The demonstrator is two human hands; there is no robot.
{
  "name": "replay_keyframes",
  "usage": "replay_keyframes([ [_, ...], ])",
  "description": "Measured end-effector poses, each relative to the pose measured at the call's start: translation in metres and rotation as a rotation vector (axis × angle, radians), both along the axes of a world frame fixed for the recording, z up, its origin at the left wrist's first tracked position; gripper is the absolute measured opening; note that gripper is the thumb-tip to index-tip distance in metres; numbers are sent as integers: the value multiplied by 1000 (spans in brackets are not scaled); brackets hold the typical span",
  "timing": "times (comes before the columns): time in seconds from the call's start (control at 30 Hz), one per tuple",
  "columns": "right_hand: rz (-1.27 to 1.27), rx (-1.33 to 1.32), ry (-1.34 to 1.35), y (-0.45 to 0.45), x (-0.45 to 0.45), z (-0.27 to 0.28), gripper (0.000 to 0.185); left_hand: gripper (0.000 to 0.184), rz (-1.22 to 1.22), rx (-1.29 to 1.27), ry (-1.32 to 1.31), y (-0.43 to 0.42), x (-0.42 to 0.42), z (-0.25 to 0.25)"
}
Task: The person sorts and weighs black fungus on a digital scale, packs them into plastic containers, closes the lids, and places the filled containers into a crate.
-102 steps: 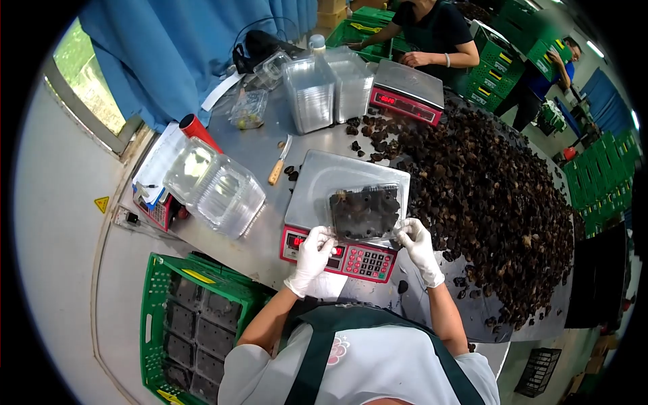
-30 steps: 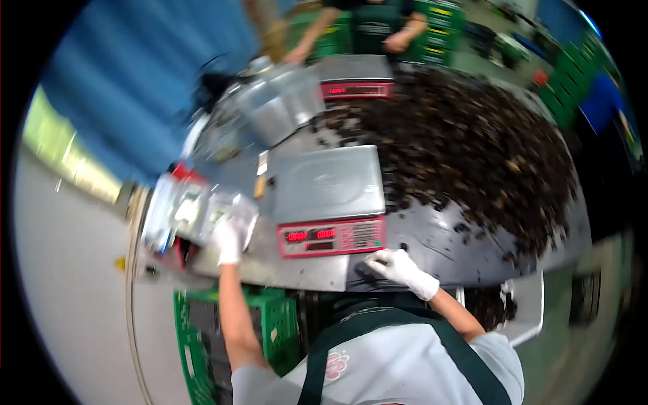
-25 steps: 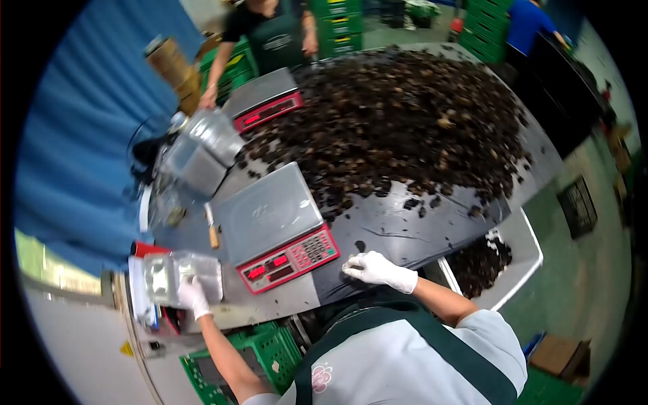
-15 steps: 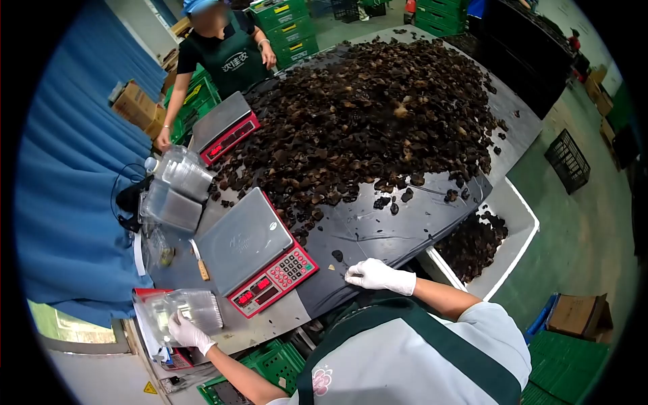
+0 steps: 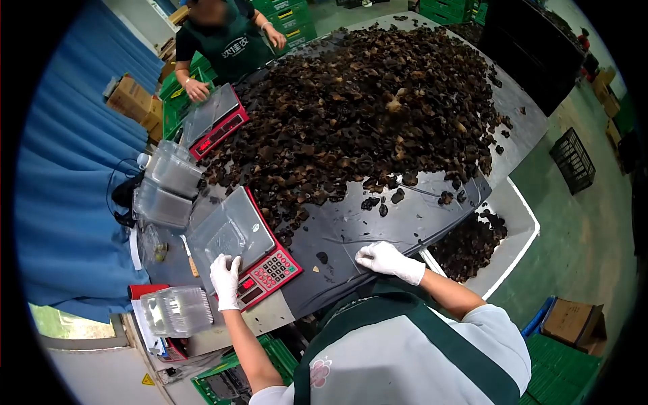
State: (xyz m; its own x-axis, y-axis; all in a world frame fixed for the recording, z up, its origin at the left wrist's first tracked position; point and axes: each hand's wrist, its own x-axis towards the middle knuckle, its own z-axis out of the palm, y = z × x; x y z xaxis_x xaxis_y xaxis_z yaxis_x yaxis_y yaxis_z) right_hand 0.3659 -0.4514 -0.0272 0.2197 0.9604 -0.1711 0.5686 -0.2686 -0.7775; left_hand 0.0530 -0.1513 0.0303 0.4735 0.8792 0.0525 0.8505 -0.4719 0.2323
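Observation:
My left hand (image 5: 225, 278), in a white glove, is at the near edge of a clear plastic container (image 5: 228, 237) on the platter of the red-edged digital scale (image 5: 271, 271). Its fingers appear closed on the container's rim, though the transparent edge is hard to make out. My right hand (image 5: 390, 262), also gloved, is over the near edge of the dark-covered table (image 5: 344, 236). Its fingers are loosely curled, thumb slightly apart, with nothing visible in them. A large heap of dark, wrinkled fungus pieces (image 5: 364, 115), like wood ear mushrooms, spreads beyond the scale.
Nested clear containers (image 5: 177, 312) lie at the left front; more stacked containers (image 5: 165, 182) stand farther back. A knife (image 5: 190, 256) lies left of my scale. Across the table, a co-worker (image 5: 223, 47) stands by a second scale (image 5: 219, 128). A white bin (image 5: 520, 236) holds dark pieces.
My left hand has moved from the nested containers to the scale, where a clear container now lies. My right hand has shifted slightly. The co-worker's hand has moved from the stacked containers toward the second scale.

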Motion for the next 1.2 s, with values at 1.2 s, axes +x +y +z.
replay_keyframes([
  [1.2,-471,271,-648,89,153,-45,38,40,-666,-426,-719,-101,376,-135],
])
